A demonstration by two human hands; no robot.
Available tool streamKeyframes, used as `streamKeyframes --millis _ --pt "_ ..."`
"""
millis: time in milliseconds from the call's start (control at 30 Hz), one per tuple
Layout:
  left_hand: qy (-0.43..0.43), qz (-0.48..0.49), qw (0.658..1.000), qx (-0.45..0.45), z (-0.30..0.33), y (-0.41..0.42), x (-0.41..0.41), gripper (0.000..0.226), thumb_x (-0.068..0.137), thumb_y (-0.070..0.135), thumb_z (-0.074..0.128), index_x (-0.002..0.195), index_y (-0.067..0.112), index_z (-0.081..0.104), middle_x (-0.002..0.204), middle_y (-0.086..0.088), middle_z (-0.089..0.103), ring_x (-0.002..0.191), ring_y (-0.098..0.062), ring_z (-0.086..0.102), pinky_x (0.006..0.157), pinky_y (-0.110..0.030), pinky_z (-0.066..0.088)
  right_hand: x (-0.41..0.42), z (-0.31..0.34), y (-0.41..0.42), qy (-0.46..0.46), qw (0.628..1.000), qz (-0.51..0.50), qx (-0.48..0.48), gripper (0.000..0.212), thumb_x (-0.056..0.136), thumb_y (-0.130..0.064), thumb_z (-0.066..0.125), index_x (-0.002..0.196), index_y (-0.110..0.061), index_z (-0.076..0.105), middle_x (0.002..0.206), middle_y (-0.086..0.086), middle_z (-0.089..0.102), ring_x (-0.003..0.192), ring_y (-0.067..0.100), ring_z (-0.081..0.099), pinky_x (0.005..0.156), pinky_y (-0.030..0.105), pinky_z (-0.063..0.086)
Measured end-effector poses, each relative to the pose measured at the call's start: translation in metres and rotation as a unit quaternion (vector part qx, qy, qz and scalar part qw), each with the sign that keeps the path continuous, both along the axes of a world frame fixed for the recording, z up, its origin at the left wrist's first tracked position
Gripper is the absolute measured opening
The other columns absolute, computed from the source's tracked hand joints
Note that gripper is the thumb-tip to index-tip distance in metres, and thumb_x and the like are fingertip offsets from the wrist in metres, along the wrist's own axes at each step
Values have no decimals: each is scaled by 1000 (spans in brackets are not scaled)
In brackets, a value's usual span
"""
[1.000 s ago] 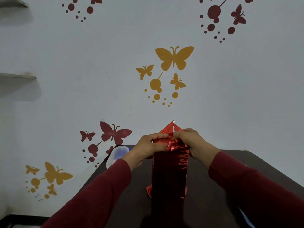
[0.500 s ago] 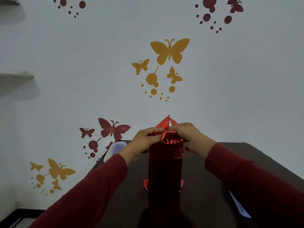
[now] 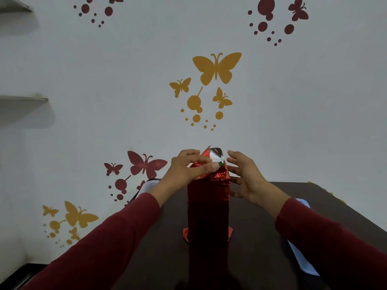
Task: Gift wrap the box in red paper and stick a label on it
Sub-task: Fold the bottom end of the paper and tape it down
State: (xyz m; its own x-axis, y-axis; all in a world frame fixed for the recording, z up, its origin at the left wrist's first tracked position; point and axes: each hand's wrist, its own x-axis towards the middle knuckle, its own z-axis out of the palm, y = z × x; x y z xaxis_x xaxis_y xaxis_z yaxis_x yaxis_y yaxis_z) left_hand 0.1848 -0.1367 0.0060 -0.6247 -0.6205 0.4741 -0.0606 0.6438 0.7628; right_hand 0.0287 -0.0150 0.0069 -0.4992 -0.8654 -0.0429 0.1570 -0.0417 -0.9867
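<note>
Pale wall with gold and maroon butterfly decals fills most of the view, and a dark worktop (image 3: 261, 237) juts out beneath it. A second ago both hands were pinching the paper at the top of the box together; now the right hand (image 3: 247, 181) has let go and hangs just beside the top at 3 o'clock, fingers spread and holding nothing. The left hand (image 3: 188, 170) keeps the fold alone, its thumb and fingers pressing across the gathered paper from 9 o'clock. With one side released, the pointed flap (image 3: 215, 156) has sprung open and its silver inner face shows. I judge the top end is not yet closed: the flap wants folding down and fixing before any label goes on.

The box (image 3: 208, 210) stands upright on end in the middle of the worktop, tall and narrow, its sides already sheathed in shiny red paper that wrinkles near the top. At its foot small red paper corners stick out at 9 and 3 o'clock.

Further out, a white container (image 3: 149, 185) sits at 10 o'clock behind the left wrist, and a pale blue flat thing (image 3: 303, 260) lies at 4 o'clock, partly under the right sleeve.
</note>
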Motion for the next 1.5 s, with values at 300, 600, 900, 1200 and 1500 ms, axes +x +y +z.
streamKeyframes --millis 300,600,900,1200,1500 --pt "11 -10 994 -108 39 15 -1 11 84 33 83 92 25 84 88 11 79 85 -1 72 78 -11 51 3 -9 -2 11 1000 3 -13 32 100 -47 55 116 -25 71 118 -1 73 114 17 63 86 47 49" --pt "-237 17 948 -211 60 20 0 56 73 43 90 124 33 71 107 13 72 94 -3 64 81 -20 47 3 -17 -4 64 998 -6 -11 26 97 -36 56 112 -25 73 122 -2 70 116 15 62 88 47 53" --pt "84 48 979 -178 56 53 -9 10 90 22 74 97 25 80 88 13 75 82 -5 70 78 -17 57 -2 -24 9 231 970 -71 -31 23 104 -41 52 119 -41 70 116 -21 66 114 8 58 103 47 50" --pt "158 -60 966 -194 -16 113 -64 14 86 8 75 95 18 78 85 10 71 69 -10 65 69 -9 43 -36 -42 96 246 933 -258 -47 17 94 -25 65 87 -27 80 83 -11 76 80 5 71 74 25 54" --pt "-172 -210 957 -106 -110 125 -163 115 62 54 93 157 39 29 153 21 24 136 -11 40 109 -38 47 -94 -77 175 391 819 -305 288 26 87 -33 60 69 -14 64 69 3 64 67 23 63 59 34 51"
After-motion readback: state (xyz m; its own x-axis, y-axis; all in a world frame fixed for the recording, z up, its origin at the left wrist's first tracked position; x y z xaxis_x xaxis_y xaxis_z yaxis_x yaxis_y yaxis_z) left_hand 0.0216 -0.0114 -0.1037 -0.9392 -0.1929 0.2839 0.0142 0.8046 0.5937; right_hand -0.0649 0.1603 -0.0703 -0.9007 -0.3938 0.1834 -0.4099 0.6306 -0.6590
